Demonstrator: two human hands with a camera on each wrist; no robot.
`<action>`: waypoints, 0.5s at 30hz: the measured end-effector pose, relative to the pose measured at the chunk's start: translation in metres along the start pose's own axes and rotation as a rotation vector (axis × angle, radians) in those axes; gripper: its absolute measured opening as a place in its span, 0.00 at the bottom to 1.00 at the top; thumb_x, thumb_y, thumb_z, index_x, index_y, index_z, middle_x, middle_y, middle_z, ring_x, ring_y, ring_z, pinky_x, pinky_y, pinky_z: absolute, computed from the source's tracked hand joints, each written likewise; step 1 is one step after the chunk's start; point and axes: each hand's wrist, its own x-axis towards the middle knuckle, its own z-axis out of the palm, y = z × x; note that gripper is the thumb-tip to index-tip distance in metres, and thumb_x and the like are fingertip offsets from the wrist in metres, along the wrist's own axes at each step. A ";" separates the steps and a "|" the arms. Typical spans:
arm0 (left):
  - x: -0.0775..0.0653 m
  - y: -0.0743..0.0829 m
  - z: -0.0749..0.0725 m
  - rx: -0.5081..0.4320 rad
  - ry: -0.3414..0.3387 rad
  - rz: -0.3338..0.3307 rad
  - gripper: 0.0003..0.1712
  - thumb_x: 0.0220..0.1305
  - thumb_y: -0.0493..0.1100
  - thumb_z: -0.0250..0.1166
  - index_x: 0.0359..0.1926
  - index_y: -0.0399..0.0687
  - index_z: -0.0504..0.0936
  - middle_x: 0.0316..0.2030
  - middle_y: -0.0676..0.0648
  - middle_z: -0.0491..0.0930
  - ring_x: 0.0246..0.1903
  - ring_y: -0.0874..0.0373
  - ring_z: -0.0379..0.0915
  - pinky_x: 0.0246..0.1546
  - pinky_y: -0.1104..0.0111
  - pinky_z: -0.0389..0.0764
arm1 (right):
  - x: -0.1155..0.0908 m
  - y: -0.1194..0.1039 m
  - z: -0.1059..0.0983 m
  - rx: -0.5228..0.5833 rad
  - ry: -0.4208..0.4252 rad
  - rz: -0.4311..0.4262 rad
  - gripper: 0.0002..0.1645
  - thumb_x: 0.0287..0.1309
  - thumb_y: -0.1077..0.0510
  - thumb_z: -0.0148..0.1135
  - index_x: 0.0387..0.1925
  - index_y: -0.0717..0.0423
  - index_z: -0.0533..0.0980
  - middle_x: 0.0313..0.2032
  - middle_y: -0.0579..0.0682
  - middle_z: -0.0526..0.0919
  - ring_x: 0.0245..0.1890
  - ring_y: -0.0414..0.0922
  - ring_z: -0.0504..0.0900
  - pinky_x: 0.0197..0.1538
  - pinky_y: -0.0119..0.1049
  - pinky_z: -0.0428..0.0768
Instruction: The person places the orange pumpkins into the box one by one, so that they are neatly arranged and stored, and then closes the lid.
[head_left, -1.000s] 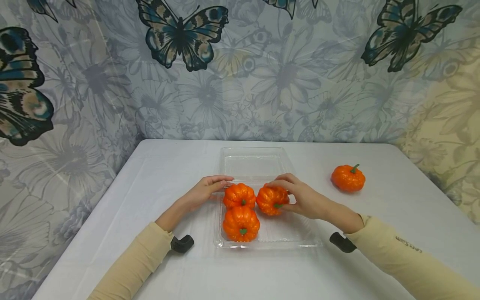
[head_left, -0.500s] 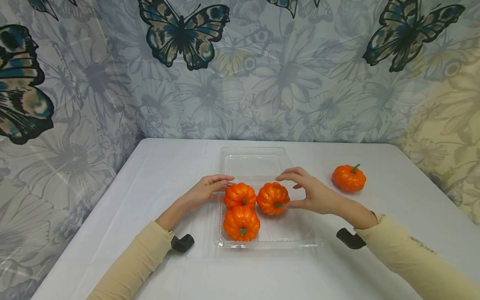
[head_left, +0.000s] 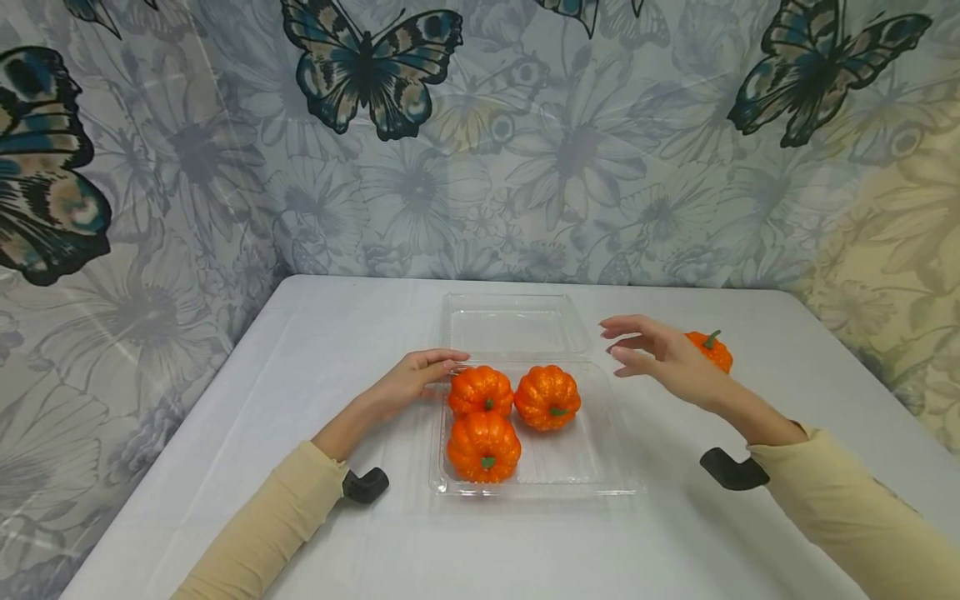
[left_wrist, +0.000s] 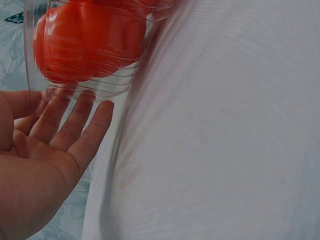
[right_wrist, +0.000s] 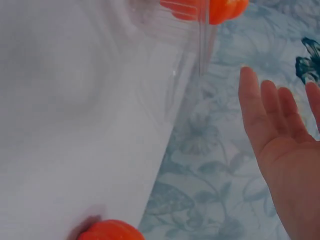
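Observation:
A clear plastic clamshell container (head_left: pixel 577 458) lies unfolded on the table, its lid (head_left: pixel 513 329) flat behind the base. Three orange toy pumpkins with green stems stand in the base: a back left pumpkin (head_left: pixel 480 388), a front left pumpkin (head_left: pixel 483 442) and a back right pumpkin (head_left: pixel 547 397). My left hand (head_left: pixel 408 379) touches the back left rim and side wall, fingers mostly straight, thumb at the rim. To the right of the container, my right hand (head_left: pixel 667 358) is in the air, holding nothing, and partly hides a fourth pumpkin (head_left: pixel 717 354).
The table (head_left: pixel 360 542) has a white cover. Floral wallpaper (head_left: pixel 480 192) with butterflies rises behind it and on both sides. A black wrist piece (head_left: pixel 733 469) hangs below the right sleeve, another black piece (head_left: pixel 366 486) below the left.
My right hand has let go of the back right pumpkin and moved right, out of the container, to beside the fourth pumpkin. The left hand has stayed at the rim.

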 end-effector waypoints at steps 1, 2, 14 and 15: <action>0.000 0.000 0.000 0.003 0.000 0.000 0.23 0.74 0.43 0.49 0.64 0.35 0.69 0.59 0.40 0.73 0.56 0.47 0.70 0.54 0.53 0.73 | -0.001 0.001 -0.003 0.046 -0.003 0.004 0.24 0.69 0.61 0.52 0.63 0.64 0.64 0.59 0.57 0.69 0.52 0.47 0.76 0.44 0.44 0.81; 0.000 0.000 0.000 0.002 0.001 0.001 0.23 0.74 0.43 0.49 0.64 0.35 0.69 0.59 0.40 0.73 0.56 0.46 0.70 0.54 0.53 0.73 | -0.002 0.002 -0.005 0.081 -0.004 0.006 0.23 0.70 0.61 0.50 0.63 0.64 0.64 0.59 0.56 0.69 0.52 0.46 0.75 0.45 0.44 0.80; 0.000 -0.001 0.000 0.010 0.004 -0.002 0.23 0.74 0.44 0.49 0.64 0.35 0.69 0.59 0.40 0.73 0.56 0.47 0.69 0.54 0.53 0.72 | -0.014 0.008 -0.033 0.463 0.061 0.045 0.19 0.75 0.56 0.36 0.59 0.49 0.70 0.54 0.51 0.72 0.50 0.45 0.76 0.45 0.43 0.81; -0.001 0.000 0.000 0.008 0.004 0.000 0.23 0.74 0.44 0.49 0.64 0.35 0.68 0.59 0.40 0.73 0.56 0.47 0.69 0.54 0.53 0.72 | -0.015 0.009 -0.035 0.497 0.071 0.054 0.19 0.75 0.55 0.36 0.58 0.48 0.71 0.53 0.50 0.73 0.50 0.44 0.77 0.45 0.42 0.81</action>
